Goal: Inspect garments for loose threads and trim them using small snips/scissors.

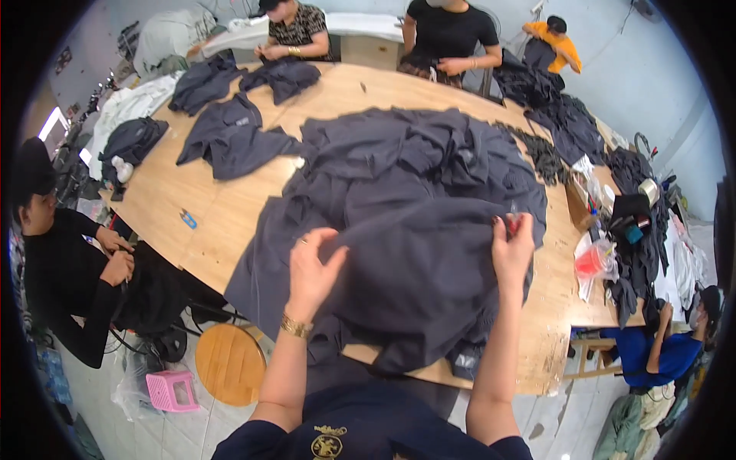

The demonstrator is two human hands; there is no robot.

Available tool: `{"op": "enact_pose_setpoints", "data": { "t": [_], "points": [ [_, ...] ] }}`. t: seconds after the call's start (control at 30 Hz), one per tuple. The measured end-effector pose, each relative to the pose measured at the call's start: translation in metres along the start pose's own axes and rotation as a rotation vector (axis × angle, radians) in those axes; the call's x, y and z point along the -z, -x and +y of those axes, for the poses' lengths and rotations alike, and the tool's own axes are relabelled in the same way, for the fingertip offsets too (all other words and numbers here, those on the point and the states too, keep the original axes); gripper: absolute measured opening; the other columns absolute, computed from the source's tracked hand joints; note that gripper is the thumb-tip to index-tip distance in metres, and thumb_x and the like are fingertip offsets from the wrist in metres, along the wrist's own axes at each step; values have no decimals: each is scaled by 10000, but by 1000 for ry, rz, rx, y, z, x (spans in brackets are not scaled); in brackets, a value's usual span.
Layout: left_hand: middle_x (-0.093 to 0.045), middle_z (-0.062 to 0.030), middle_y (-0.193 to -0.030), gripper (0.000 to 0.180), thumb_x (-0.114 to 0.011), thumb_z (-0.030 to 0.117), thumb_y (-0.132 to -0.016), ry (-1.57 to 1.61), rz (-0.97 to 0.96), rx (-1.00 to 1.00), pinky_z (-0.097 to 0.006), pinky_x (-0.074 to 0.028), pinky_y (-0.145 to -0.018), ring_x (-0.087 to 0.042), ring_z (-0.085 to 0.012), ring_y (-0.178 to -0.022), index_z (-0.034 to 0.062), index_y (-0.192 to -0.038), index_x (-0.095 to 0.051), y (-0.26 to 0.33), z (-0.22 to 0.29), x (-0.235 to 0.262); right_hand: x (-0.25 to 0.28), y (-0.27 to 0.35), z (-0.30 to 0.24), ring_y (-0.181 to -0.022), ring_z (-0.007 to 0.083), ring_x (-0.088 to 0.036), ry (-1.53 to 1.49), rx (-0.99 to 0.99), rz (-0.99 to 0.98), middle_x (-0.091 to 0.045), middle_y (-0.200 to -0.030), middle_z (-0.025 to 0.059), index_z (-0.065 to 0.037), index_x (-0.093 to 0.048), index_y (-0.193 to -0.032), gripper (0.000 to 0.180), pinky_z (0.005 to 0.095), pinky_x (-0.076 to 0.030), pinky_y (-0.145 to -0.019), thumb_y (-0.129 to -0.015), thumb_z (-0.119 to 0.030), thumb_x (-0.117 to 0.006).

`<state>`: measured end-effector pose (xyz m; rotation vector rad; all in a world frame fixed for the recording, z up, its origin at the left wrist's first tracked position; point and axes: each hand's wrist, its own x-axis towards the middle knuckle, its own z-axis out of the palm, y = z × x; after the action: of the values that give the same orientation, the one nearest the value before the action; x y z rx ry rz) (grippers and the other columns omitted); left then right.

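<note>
A dark grey garment [418,268] is spread in front of me, its near part hanging over the table's front edge. At its left side, my left hand [310,272] is open, thumb and fingers apart, close against the cloth. My right hand [512,249] is closed at the garment's right side, pinching small red thread snips [514,223] whose pale tip points away from me. The cloth meets those fingertips; whether they also grip it is hard to see. Behind lies a large heap of similar dark grey garments [414,149].
Blue thread snips [188,219] lie on the wooden table [222,203] at left. More dark garments [234,138] rest at the far left. A red drink cup [590,262] stands at right. A round stool [230,363] and pink stool [172,391] are below. Several people work around the table.
</note>
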<state>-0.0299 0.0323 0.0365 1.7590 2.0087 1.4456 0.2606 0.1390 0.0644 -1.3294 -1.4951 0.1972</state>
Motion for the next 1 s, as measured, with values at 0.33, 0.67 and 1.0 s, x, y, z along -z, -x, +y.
{"op": "enact_pose_setpoints", "data": {
  "t": [0.33, 0.67, 1.0],
  "points": [
    [-643, -146, -960, 317, -681, 165, -810, 84, -97, 452, -288, -503, -711, -633, -202, -862, 8, -1067, -584, 48, -72, 13, -13, 31, 43, -604, 87, -414, -160, -253, -31, -507, -635, 26, -3, -446, -759, 258, 252, -381, -580, -824, -139, -656],
    [-575, -160, -1115, 371, -660, 200, -821, 174, 56, 342, -358, -449, -880, -550, -298, -1058, 48, -1142, -553, 37, -47, -36, 5, 42, 16, -646, 108, -360, -56, -106, 138, -381, -711, 10, -25, -437, -801, 214, 245, -346, -601, -822, -75, -644],
    [-588, -85, -1074, 336, -759, 137, -689, -34, -45, -249, -422, -359, -981, -448, -306, -1189, 94, -1003, -647, -18, 12, -77, -15, 77, -45, -756, 85, -508, -566, -192, -191, -511, -889, 49, -67, -346, -807, 255, 201, -439, -664, -848, 27, -579]
  ]
}}
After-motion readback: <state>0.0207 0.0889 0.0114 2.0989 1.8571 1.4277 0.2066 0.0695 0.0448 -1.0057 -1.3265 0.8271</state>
